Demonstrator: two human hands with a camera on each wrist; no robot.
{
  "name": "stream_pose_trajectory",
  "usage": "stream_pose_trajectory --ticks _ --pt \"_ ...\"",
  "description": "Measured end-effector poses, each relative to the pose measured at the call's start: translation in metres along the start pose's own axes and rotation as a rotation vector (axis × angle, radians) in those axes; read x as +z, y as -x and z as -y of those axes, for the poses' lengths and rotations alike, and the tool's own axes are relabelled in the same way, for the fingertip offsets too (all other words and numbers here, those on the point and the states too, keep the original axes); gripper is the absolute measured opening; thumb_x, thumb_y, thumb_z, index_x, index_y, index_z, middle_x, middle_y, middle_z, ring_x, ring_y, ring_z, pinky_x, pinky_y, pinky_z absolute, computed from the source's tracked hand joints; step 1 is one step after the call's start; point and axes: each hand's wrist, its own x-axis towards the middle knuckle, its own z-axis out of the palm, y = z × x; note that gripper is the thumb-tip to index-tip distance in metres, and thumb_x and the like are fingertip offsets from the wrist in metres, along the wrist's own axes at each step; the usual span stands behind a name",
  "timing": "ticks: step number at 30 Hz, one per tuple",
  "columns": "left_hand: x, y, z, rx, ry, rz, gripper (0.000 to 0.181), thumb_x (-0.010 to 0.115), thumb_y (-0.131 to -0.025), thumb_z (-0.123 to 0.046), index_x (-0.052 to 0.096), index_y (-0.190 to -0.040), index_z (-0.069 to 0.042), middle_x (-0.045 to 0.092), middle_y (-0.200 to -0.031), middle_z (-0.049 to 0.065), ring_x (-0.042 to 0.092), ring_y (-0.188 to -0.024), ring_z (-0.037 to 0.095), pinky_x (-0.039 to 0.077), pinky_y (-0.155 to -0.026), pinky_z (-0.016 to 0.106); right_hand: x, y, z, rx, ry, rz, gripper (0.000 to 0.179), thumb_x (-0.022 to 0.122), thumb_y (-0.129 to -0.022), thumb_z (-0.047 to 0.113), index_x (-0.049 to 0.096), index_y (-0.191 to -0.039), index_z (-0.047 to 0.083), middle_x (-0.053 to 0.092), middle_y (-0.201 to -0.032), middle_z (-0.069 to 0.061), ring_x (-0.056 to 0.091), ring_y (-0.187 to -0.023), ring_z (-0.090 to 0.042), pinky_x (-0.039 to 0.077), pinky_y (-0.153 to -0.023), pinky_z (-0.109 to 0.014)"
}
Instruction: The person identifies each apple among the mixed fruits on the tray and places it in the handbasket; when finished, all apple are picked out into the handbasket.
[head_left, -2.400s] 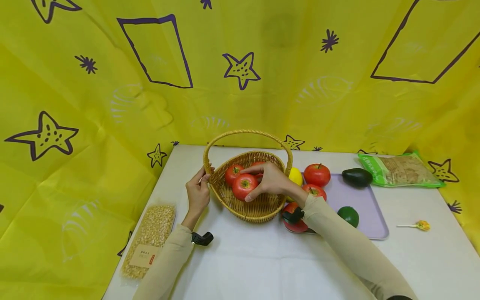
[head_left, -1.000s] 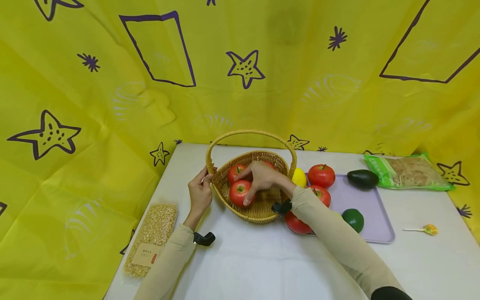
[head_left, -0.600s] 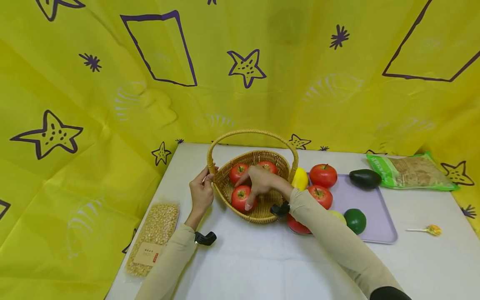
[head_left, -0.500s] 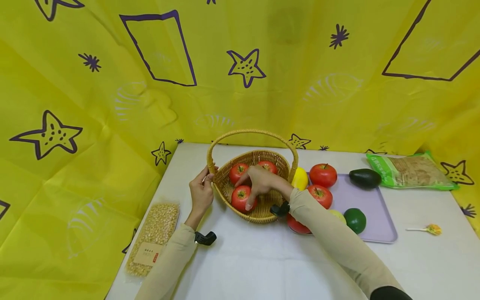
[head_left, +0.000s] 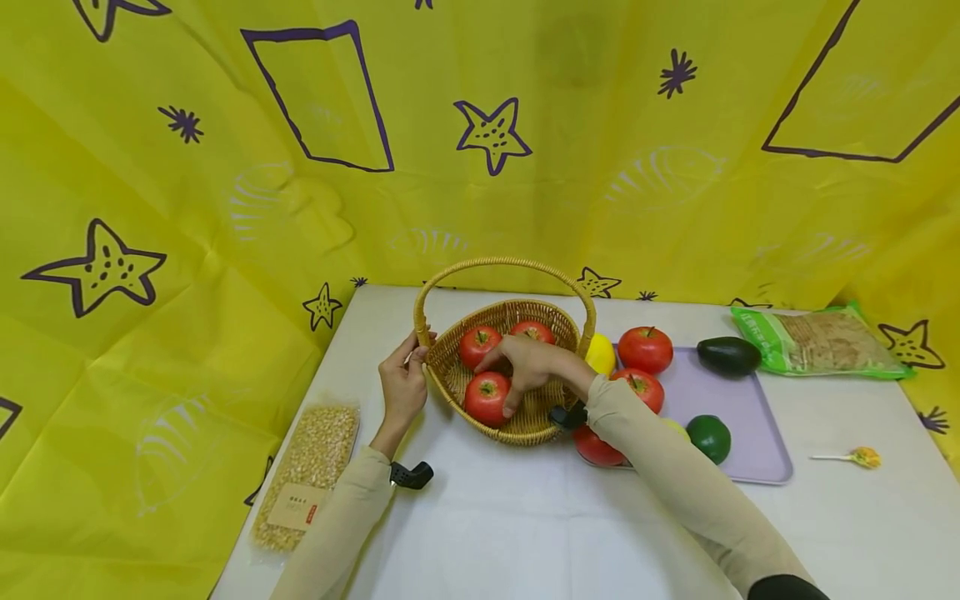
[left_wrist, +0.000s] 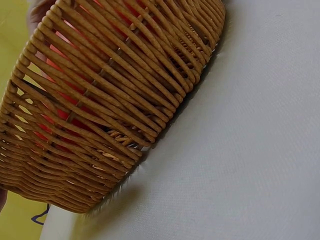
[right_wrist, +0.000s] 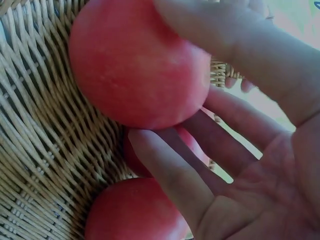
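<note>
A wicker basket [head_left: 517,437] with a tall arched handle [head_left: 501,262] stands on the table, three red apples inside. My left hand [head_left: 402,385] grips its left rim by the handle's foot; in the left wrist view the wicker side [left_wrist: 115,75] hides most of that hand. My right hand [head_left: 534,362] reaches in from the right, its thumb and fingertips on the front apple [head_left: 486,398]. Seen from the right wrist, this apple [right_wrist: 135,65] sits between thumb and fingers, away from the palm. Behind it are the back-left apple [head_left: 479,346] and the back-right apple [head_left: 534,331].
Right of the basket, a lilac tray [head_left: 750,437] bears red apples [head_left: 645,350], a yellow fruit [head_left: 601,354], an avocado [head_left: 729,357] and a green fruit [head_left: 708,439]. Farther right are a green-edged bag [head_left: 825,342] and a lollipop [head_left: 862,457]. A grain pack [head_left: 311,458] lies left.
My right hand has lowered the front apple into the basket and then shifted slightly right, its thumb now at the apple's right edge. The left hand keeps its grip on the basket.
</note>
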Motion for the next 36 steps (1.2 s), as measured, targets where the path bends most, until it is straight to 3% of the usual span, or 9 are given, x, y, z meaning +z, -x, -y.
stream_pose_trajectory --ticks 9,20,25,29,32,36 --pt "0.002 0.003 -0.001 0.001 0.001 0.008 0.031 0.057 -0.104 0.008 0.064 -0.133 0.018 0.072 -0.114 0.038 0.069 -0.112 0.053 0.053 -0.094 0.009 0.001 0.007 -0.001 0.011 0.016 0.008 0.08 0.103 -0.066 0.013 0.072 -0.14 0.016 0.067 -0.147 -0.006 0.054 -0.141 -0.033 0.045 -0.118 -0.054" --pt "0.003 0.003 -0.002 0.015 -0.01 -0.006 0.03 0.057 -0.102 0.011 0.065 -0.131 0.018 0.071 -0.112 0.04 0.069 -0.11 0.056 0.053 -0.091 0.008 0.0 0.025 -0.006 -0.015 -0.014 -0.014 0.076 0.102 -0.07 0.018 0.072 -0.14 0.015 0.068 -0.143 -0.002 0.057 -0.134 -0.025 0.049 -0.114 -0.046" --pt "0.004 0.003 -0.002 0.029 -0.025 -0.014 0.03 0.057 -0.102 0.012 0.066 -0.13 0.018 0.072 -0.111 0.039 0.069 -0.11 0.055 0.052 -0.091 0.008 -0.008 0.046 -0.013 -0.099 -0.085 -0.061 0.072 0.098 -0.077 0.024 0.069 -0.142 0.011 0.068 -0.144 -0.007 0.06 -0.134 -0.029 0.049 -0.114 -0.049" --pt "0.003 0.004 -0.002 0.029 -0.036 -0.02 0.03 0.057 -0.101 0.013 0.066 -0.129 0.018 0.072 -0.111 0.038 0.069 -0.11 0.054 0.051 -0.092 0.007 -0.017 0.071 -0.02 -0.172 -0.208 -0.084 0.072 0.096 -0.08 0.025 0.067 -0.143 0.004 0.067 -0.145 -0.016 0.064 -0.133 -0.036 0.051 -0.112 -0.055" --pt "0.003 0.004 0.001 0.011 -0.029 -0.019 0.03 0.058 -0.102 0.011 0.067 -0.13 0.017 0.072 -0.112 0.039 0.069 -0.112 0.054 0.051 -0.094 0.007 -0.025 0.091 -0.023 -0.193 -0.259 -0.11 0.074 0.096 -0.08 0.027 0.066 -0.144 0.005 0.068 -0.145 -0.013 0.063 -0.136 -0.034 0.05 -0.112 -0.058" --pt "0.003 0.003 0.018 -0.004 -0.023 -0.02 0.031 0.057 -0.103 0.009 0.066 -0.131 0.017 0.072 -0.114 0.038 0.068 -0.113 0.054 0.051 -0.096 0.008 -0.035 0.118 -0.028 -0.198 -0.265 -0.168 0.07 0.096 -0.079 0.029 0.07 -0.142 0.012 0.07 -0.143 -0.005 0.063 -0.136 -0.029 0.051 -0.112 -0.056"
